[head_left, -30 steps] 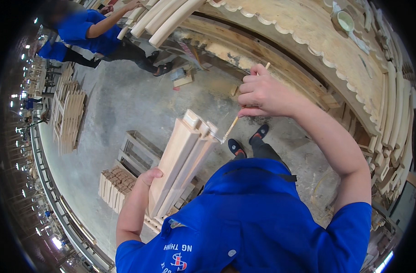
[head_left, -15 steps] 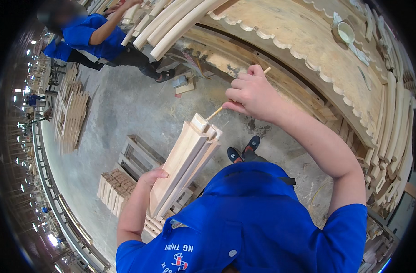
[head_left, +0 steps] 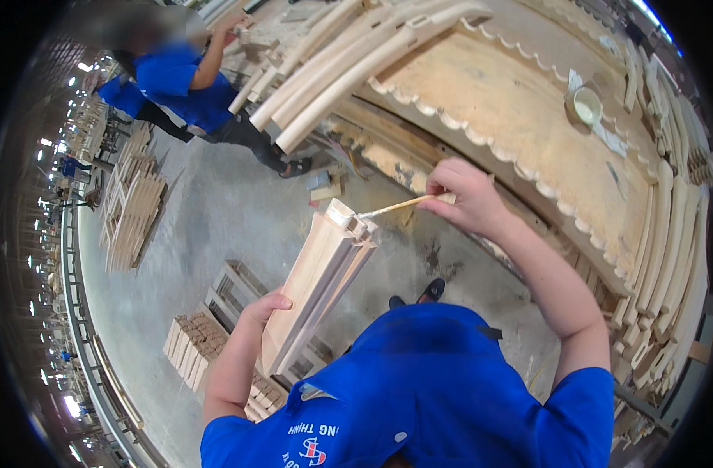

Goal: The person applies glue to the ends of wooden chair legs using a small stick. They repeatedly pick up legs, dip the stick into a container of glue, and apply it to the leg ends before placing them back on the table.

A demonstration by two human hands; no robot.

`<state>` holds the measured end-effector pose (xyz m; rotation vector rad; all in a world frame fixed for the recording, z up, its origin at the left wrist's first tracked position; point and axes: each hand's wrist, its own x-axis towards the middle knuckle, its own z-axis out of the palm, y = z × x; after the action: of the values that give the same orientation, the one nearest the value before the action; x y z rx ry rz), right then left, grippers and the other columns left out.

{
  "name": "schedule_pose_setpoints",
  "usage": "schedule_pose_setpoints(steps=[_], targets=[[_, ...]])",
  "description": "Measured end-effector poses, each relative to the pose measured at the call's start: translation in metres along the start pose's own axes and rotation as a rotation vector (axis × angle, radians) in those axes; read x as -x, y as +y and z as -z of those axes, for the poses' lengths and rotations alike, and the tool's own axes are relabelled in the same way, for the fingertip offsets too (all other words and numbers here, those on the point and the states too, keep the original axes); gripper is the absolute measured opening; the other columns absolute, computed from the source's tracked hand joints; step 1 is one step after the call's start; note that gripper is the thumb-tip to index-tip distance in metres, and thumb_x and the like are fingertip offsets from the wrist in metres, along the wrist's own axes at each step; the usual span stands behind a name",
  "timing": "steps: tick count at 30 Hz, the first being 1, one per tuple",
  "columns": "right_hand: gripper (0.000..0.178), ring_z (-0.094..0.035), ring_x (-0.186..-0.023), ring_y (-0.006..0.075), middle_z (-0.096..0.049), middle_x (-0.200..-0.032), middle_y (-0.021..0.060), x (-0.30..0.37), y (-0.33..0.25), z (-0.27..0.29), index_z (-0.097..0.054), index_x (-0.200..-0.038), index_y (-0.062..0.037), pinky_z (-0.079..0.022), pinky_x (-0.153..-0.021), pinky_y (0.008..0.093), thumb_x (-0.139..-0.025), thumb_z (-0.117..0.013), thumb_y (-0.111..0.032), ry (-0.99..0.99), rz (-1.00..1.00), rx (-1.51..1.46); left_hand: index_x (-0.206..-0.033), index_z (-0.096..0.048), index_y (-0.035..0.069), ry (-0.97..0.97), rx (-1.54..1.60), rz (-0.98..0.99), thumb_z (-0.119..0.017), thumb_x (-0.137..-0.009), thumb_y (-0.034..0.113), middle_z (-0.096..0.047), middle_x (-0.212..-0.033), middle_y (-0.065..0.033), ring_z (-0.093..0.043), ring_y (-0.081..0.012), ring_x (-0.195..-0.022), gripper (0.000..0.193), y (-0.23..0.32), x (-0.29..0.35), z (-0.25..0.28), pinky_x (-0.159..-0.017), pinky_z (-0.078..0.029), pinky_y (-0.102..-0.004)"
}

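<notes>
My left hand point(head_left: 264, 313) is closed around the side of a bundle of pale wooden rails point(head_left: 303, 282), held at a slant in front of my body. Their far ends are cut into tenons with whitish wet-looking patches. A thin wooden stick point(head_left: 405, 205) is pinched in the fingers of my right hand point(head_left: 469, 199). The stick's whitish tip touches or nearly touches the tenon ends; I cannot tell which. Whether that tip carries bristles is too small to make out.
To the right, a scallop-edged wooden bench point(head_left: 520, 101) carries a cup of pale liquid point(head_left: 586, 107). Curved wooden parts point(head_left: 660, 257) are stacked beyond it, and more rails point(head_left: 333, 86) jut out at its far end. A co-worker point(head_left: 177, 82) stands far left. Wood blocks point(head_left: 192, 347) are piled lower left.
My right hand has moved down and a little right, and the stick now lies flatter, its tip at the rail ends. The left hand keeps its hold. The view has shifted slightly.
</notes>
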<state>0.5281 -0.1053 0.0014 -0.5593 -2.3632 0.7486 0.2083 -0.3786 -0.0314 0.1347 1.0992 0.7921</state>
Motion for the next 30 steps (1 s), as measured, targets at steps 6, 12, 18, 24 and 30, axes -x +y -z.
schedule_pose_setpoints(steps=[6, 12, 18, 24, 30], targets=[[0.026, -0.048, -0.055, 0.0057, -0.051, -0.061, -0.0037, -0.003, 0.006, -0.017, -0.054, -0.079, -0.0056, -0.037, -0.049, 0.0213, -0.092, -0.057, -0.028, -0.361, -0.768, -1.072, -0.136, -0.04, 0.004, 0.107, 0.097, -0.154, -0.074, -0.055, 0.024, -0.058, -0.12, -0.0166, -0.061, -0.0281, -0.103, 0.09, 0.018, -0.001, -0.026, -0.09, -0.049, -0.0392], [0.013, -0.042, -0.047, 0.0073, -0.053, -0.069, 0.0014, -0.025, 0.004, -0.04, -0.049, -0.082, -0.0089, -0.032, -0.04, 0.0201, -0.089, -0.06, -0.009, -0.05, -0.676, -1.339, -0.131, -0.046, 0.003, 0.25, 0.124, -0.378, -0.073, -0.057, 0.028, -0.059, -0.116, -0.0191, -0.061, -0.0303, -0.101, 0.083, 0.048, 0.014, -0.074, -0.089, -0.05, -0.0404], [0.01, -0.045, -0.049, 0.0106, -0.057, -0.072, 0.0056, -0.046, 0.021, -0.015, -0.049, -0.095, -0.0057, -0.03, -0.038, 0.0203, -0.094, -0.052, -0.016, 0.089, -0.75, -1.599, -0.126, -0.051, 0.001, 0.452, 0.072, -0.685, -0.071, -0.063, 0.036, -0.061, -0.113, -0.0189, -0.062, -0.0307, -0.096, 0.075, 0.111, 0.022, -0.028, -0.086, -0.05, -0.0375], [0.01, -0.047, -0.051, 0.0117, -0.057, -0.075, 0.0055, -0.062, 0.034, 0.009, -0.052, -0.101, -0.0092, -0.033, -0.04, 0.0212, -0.095, -0.051, -0.017, 0.208, -0.678, -1.497, -0.119, -0.054, 0.003, 0.488, -0.18, -0.783, -0.065, -0.072, 0.047, -0.064, -0.101, -0.0134, -0.063, -0.0237, -0.085, 0.065, 0.259, 0.037, 0.046, -0.075, -0.052, -0.0363], [0.013, -0.049, -0.058, 0.0111, -0.056, -0.08, 0.0042, -0.085, 0.047, 0.002, -0.052, -0.103, -0.0091, -0.035, -0.045, 0.0212, -0.09, -0.053, -0.012, 0.435, -0.642, -1.368, -0.118, -0.054, 0.006, 0.469, -0.426, -0.81, -0.061, -0.078, 0.049, -0.063, -0.094, -0.0101, -0.064, -0.0199, -0.079, 0.059, 0.41, -0.007, 0.093, -0.07, -0.052, -0.0343]])
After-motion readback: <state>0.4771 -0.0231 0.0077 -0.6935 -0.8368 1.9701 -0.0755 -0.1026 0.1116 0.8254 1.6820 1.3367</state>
